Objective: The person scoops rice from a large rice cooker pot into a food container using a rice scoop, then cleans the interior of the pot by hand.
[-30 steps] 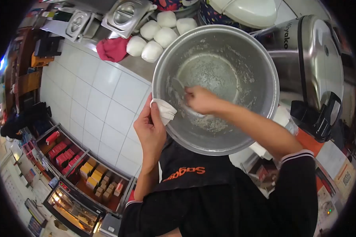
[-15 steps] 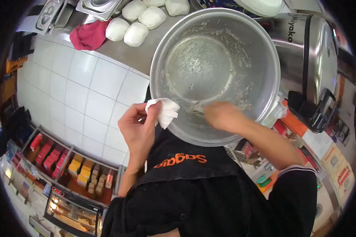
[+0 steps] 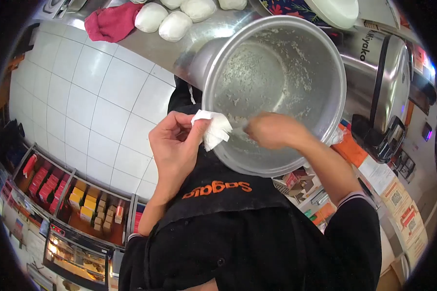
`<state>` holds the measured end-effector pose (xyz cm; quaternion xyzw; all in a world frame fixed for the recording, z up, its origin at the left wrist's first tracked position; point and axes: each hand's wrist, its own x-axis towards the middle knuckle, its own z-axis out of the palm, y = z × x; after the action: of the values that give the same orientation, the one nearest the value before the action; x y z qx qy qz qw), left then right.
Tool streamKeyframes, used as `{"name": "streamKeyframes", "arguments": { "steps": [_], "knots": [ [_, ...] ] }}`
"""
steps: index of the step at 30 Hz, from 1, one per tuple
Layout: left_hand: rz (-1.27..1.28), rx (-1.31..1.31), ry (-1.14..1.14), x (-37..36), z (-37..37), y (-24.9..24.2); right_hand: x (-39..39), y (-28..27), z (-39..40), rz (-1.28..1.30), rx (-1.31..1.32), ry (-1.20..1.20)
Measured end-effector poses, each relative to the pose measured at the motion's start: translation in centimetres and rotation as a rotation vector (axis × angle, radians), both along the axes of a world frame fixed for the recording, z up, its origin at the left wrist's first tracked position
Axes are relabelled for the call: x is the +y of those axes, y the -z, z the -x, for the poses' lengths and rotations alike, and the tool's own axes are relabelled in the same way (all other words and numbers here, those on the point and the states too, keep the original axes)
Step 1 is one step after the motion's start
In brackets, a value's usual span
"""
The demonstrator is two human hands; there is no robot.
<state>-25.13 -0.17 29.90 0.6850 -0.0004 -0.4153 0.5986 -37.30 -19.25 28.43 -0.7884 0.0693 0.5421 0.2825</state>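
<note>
A large metal pot [image 3: 301,104] stands before me, its inside wall streaked with whitish, crusty residue. Between the thumb and fingers of my left hand [image 3: 172,148] a folded white paper tissue [image 3: 214,132] is pinched, at the pot's near left rim. My right hand [image 3: 276,131] reaches inside the pot, close to the near wall, its fingers curled together. Motion blurs that hand, and what it holds, if anything, cannot be made out.
White dough balls [image 3: 175,26] and a red cloth [image 3: 112,22] lie on the steel counter [image 3: 167,51]. A steel Miyako appliance [image 3: 393,77] stands right of the pot. A white bowl [image 3: 337,10] is at the back. Shelves of boxes [image 3: 90,206] are at lower left.
In view, the pot has shifted slightly right and more of its outer left side shows. My left hand with the tissue has moved right and slightly up. My right hand still moves inside the pot.
</note>
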Motion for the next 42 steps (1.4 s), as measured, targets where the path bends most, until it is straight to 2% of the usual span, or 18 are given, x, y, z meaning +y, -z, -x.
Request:
{"name": "streamKeyframes", "arguments": {
  "steps": [3,6,8,10,13,16,20,21,24,28,29,32,34,36,37,40,41,42],
  "knots": [
    [-0.042,0.024,0.028,0.0,-0.1,-0.4,0.6,5.2,0.7,0.037,0.081,0.113],
    [-0.023,0.016,0.076,-0.3,-0.2,-1.9,-2.6,-0.8,-0.9,0.187,-0.027,0.247],
    [-0.04,-0.043,0.152,0.0,0.2,-1.8,-4.9,-5.3,-2.0,0.49,-0.201,0.32],
    [-0.048,-0.068,0.169,-0.3,0.6,-1.8,-6.7,-7.0,-3.3,0.63,-0.441,0.254],
    [-0.046,-0.038,0.2,-0.8,0.4,-2.0,-7.3,0.3,-5.1,0.742,-0.566,0.241],
    [-0.012,-0.04,0.162,-0.6,0.8,-1.3,-7.0,1.7,-5.2,0.665,-0.543,0.278],
    [-0.076,-0.064,0.22,-0.3,0.8,-1.7,-7.0,-4.9,-5.7,0.604,-0.606,0.382],
    [-0.056,-0.054,0.212,-0.5,0.6,-1.6,-6.7,-3.8,-6.5,0.592,-0.439,0.397],
    [-0.006,-0.076,0.205,-0.6,0.7,-1.3,-6.0,5.4,-4.3,0.604,-0.566,0.321],
    [-0.03,-0.06,0.221,0.1,0.8,-1.2,-5.0,-3.2,-5.4,0.554,-0.607,0.469],
    [-0.052,-0.045,0.219,0.1,0.7,-1.4,-5.2,-2.6,-5.6,0.446,-0.585,0.49],
    [-0.008,-0.014,0.183,-0.6,0.6,-1.5,-6.2,6.7,-4.1,0.534,-0.581,0.384],
    [-0.008,0.004,0.158,-0.3,0.6,-1.1,-6.3,3.0,-4.8,0.544,-0.696,0.316],
    [-0.019,-0.049,0.186,0.1,0.4,-0.6,-6.2,-1.4,-5.8,0.64,-0.522,0.406],
    [-0.03,-0.034,0.184,0.2,0.3,-0.7,-6.6,-2.0,-6.3,0.534,-0.492,0.39],
    [-0.008,-0.003,0.155,-0.5,0.5,-1.0,-6.7,4.5,-6.6,0.526,-0.379,0.265],
    [0.008,0.022,0.171,-0.2,0.4,-0.6,-6.0,4.2,-6.4,0.459,-0.39,0.45],
    [0.024,0.038,0.176,-0.2,0.1,-0.3,-6.5,3.8,-5.4,0.457,-0.41,0.437]
  ]
}}
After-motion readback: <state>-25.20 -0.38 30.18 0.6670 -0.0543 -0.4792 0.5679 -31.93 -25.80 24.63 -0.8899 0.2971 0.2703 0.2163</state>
